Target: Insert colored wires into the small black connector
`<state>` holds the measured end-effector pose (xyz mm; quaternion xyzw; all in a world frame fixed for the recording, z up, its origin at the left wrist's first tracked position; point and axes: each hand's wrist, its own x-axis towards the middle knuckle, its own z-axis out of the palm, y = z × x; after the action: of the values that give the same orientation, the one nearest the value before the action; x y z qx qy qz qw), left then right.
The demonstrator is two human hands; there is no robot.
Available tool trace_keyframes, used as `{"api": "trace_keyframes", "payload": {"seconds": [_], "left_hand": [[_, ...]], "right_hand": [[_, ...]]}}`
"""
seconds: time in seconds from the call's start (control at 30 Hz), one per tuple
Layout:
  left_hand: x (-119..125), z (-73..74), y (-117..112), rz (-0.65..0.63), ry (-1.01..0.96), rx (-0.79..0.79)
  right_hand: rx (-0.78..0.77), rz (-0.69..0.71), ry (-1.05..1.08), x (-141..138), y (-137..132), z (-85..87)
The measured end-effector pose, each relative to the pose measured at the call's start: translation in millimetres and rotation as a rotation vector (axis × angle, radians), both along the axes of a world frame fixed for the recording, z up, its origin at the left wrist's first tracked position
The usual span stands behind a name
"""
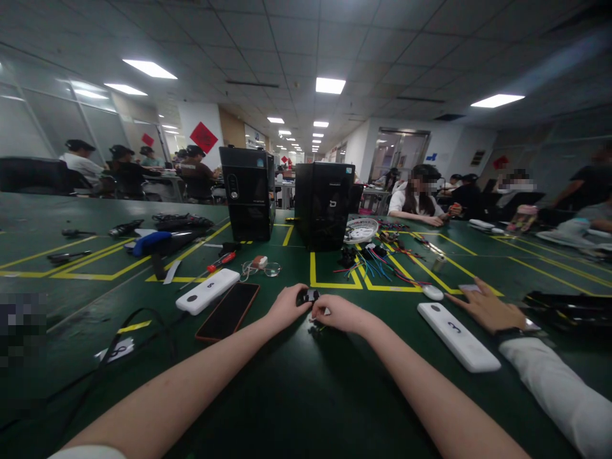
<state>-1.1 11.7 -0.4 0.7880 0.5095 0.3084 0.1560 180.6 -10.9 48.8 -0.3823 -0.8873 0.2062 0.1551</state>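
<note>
Fingertips of the left hand [287, 306] and the right hand [337, 312] meet and pinch a small black part [310, 296] from both sides. It is possibly a connector, but too small to identify. The part is held just above the green table [306, 395], centre front.

- **Left of the hands:** a dark phone [228, 310], then a white device [208, 291].
- **Right of the hands:** a second white device [458, 336], with a co-worker's hand [488, 309] flat beside it.
- **Behind the hands:** two black computer towers [324, 204].
</note>
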Motion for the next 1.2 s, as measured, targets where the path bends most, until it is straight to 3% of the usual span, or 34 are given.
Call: {"api": "trace_keyframes", "payload": {"seconds": [0.27,0.53,0.73,0.9,1.1,1.2], "left_hand": [[1,-1.3,0,0.001,0.019,0.037],[0,-0.9,-1,-0.003,0.031,0.024],[0,0.9,-2,-0.004,0.023,-0.001],[0,1.2,-2,0.006,0.007,-0.018],[0,-0.1,-1,0.005,0.015,-0.012],[2,-1.2,0,0.007,0.028,-0.007]], "right_hand": [[-0.064,-0.047,-0.288,12,-4,14.3],[-0.197,-0.13,-0.481,4,-10,12.1],[-0.139,-0.137,-0.491,2,-13,13.9],[-0.157,-0.059,-0.396,7,-8,15.3],[-0.36,-0.043,-0.22,12,-3,15.0],[-0.181,-0.084,-0.124,12,-1,14.4]]}}
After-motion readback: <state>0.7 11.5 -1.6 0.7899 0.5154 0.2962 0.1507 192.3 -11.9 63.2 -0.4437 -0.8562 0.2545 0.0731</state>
